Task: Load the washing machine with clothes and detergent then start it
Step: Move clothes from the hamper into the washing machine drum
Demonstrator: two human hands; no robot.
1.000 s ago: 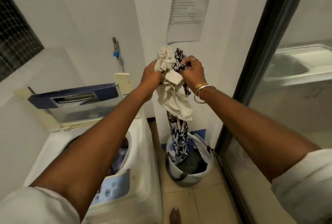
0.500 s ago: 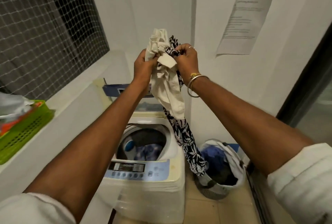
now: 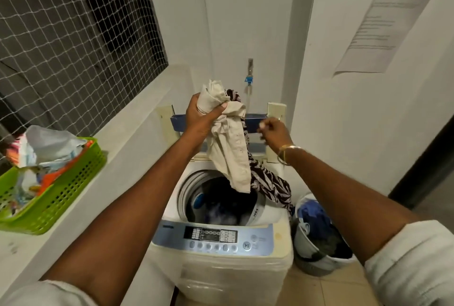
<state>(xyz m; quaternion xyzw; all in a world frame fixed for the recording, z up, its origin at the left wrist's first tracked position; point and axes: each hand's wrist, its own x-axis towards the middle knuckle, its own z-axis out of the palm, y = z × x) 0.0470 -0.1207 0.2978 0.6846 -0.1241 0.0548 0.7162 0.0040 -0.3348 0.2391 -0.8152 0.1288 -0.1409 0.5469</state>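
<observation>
A top-loading washing machine [image 3: 277,239] stands in front of me with its lid up and dark clothes in the drum. My left hand [image 3: 200,116] grips a cream garment [image 3: 231,155] bunched with a black-and-white patterned cloth [image 3: 270,182]. Both hang over the drum's opening, and the patterned cloth trails over the machine's right rim. My right hand [image 3: 274,131], with bangles at the wrist, is just right of the clothes, fingers loosely curled, and I cannot tell whether it touches them.
A laundry basket [image 3: 319,261] with blue and dark clothes sits on the floor right of the machine. A green plastic basket [image 3: 56,197] of packets rests on the left ledge under a netted window. A tap [image 3: 249,79] is on the wall behind.
Both hands held the bundle high a moment ago. Now it is lower, over the drum, held by the left hand, and the right hand has come off it to the right.
</observation>
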